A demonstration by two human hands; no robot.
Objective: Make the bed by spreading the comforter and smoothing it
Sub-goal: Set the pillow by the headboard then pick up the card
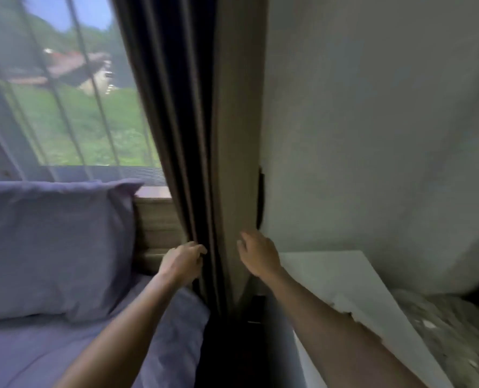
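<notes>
The left hand [183, 261] is gripping the curtain [190, 135], seemingly clearing it off the bed [36, 359]; the right hand [258, 256] is hovering open.

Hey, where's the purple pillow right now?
In the head view, the pillow is on the left, propped on the bed below the window, just left of the left hand gripping the curtain.

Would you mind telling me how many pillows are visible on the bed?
1 for sure: the purple pillow stands propped against the window sill at left. The purple bulge under the left forearm may be a second; I cannot tell.
</notes>
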